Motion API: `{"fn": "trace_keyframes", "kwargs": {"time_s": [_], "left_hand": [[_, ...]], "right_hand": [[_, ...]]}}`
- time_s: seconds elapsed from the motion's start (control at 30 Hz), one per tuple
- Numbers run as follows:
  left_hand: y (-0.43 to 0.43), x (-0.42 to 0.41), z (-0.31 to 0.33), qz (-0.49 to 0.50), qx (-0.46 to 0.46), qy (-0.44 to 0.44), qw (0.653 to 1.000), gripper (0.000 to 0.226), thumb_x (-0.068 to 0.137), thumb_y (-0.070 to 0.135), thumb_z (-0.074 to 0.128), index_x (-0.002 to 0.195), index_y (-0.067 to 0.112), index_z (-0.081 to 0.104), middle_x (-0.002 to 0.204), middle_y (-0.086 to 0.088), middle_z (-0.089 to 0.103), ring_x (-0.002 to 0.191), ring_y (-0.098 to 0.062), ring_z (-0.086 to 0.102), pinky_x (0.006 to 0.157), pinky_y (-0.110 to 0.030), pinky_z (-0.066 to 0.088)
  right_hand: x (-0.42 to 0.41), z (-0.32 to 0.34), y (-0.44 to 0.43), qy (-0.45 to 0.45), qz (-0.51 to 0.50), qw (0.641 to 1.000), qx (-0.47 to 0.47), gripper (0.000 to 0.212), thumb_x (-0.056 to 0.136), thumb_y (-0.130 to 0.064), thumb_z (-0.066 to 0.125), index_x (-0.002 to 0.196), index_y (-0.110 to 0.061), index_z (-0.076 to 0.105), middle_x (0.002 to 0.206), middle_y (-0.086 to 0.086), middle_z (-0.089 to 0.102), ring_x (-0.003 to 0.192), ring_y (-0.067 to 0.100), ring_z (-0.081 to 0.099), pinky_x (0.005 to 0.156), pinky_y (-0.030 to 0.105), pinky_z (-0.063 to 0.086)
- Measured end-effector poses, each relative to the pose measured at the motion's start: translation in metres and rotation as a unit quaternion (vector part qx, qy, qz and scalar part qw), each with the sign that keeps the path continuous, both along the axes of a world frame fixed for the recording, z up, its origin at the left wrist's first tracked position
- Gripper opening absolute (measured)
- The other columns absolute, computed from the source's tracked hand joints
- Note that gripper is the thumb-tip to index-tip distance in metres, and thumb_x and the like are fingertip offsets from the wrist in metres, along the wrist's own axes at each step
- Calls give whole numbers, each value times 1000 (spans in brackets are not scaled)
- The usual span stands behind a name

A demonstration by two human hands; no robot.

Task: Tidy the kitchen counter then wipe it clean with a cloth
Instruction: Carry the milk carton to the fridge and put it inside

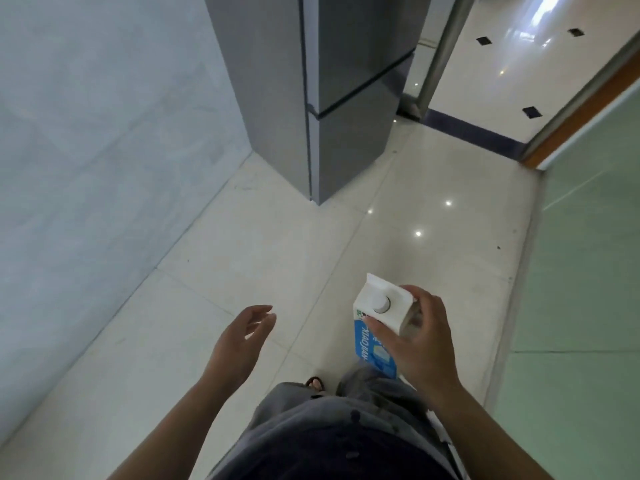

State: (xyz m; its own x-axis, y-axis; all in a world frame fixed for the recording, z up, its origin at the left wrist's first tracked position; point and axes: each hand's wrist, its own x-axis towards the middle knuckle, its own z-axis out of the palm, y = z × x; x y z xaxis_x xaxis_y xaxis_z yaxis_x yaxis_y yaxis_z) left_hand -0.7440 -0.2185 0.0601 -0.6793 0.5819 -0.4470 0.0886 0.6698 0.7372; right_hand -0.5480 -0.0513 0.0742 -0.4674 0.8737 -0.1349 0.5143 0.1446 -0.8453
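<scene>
R hand (420,344): gripping carton (375,327) from its right side; thumb across the front just under the cap, fingers wrapped round the far face. Held in the air at waist height, not touching anything else.
Carton: white gable top w/ round white cap (382,304), blue sides w/ print; top tilted toward camera, base pointing down-right behind the hand. Upper fold looks pinched flat.
L hand (242,337): empty, palm facing right, fingers loosely spread and slightly curled; well apart from carton.
Body: grey trousers (346,420) w/ dark wet-looking spots; one sandalled foot (316,383) showing between the forearms.
Floor (277,258): glossy pale tiles, light spots reflected ahead of carton.
Fridge (332,98): grey, doors closed, standing ahead, against wall (97,133) on the left.
Right side: green frosted glass panel (588,271); beyond it a doorway w/ dark threshold strip (474,131), then more tile w/ small black inserts.
Counter: not in frame.
</scene>
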Motion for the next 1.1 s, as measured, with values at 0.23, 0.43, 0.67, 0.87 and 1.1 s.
{"fn": "trace_keyframes", "kwargs": {"time_s": [0.23, 0.43, 0.67, 0.87, 1.1], "left_hand": [[89, -91, -13, 47, 5, 5, 999, 24, 91, 38, 51, 112, 29, 57, 106, 16, 60, 92, 10, 52, 72, -8, 35], [215, -194, 9, 82, 23, 7, 996, 21, 91, 38, 52, 109, 29, 58, 102, 16, 62, 91, 10, 53, 68, -6, 34], [335, -300, 49, 71, 91, 42, 992, 19, 89, 34, 56, 107, 27, 59, 94, 22, 62, 90, 7, 56, 72, -8, 38], [422, -397, 87, -15, 152, 82, 985, 31, 88, 40, 54, 116, 26, 57, 109, 13, 63, 103, -2, 57, 86, -20, 43], [505, -450, 118, -82, 233, 58, 967, 34, 90, 38, 52, 123, 29, 50, 116, 13, 57, 98, 5, 54, 75, -6, 39]], "right_hand": [[-107, -9, 104, -9, 33, 999, 7, 63, 63, -41, 80, 115, -26, 46, 103, -12, 46, 99, 5, 51, 76, 17, 49], [-222, 23, 238, 6, 62, 998, 21, 60, 62, -44, 78, 110, -29, 44, 105, -7, 47, 93, 0, 52, 71, 16, 47], [-331, 57, 343, 51, 50, 996, 62, 68, 59, -47, 73, 117, -24, 45, 111, -6, 48, 92, 5, 56, 66, 13, 48], [-403, 77, 389, 61, -10, 995, 76, 66, 56, -55, 66, 112, -31, 42, 119, 2, 53, 103, 18, 56, 71, 23, 54], [-448, 86, 411, 93, -134, 985, 64, 66, 55, -49, 71, 111, -34, 42, 113, -3, 52, 107, 21, 56, 77, 43, 58]]}}
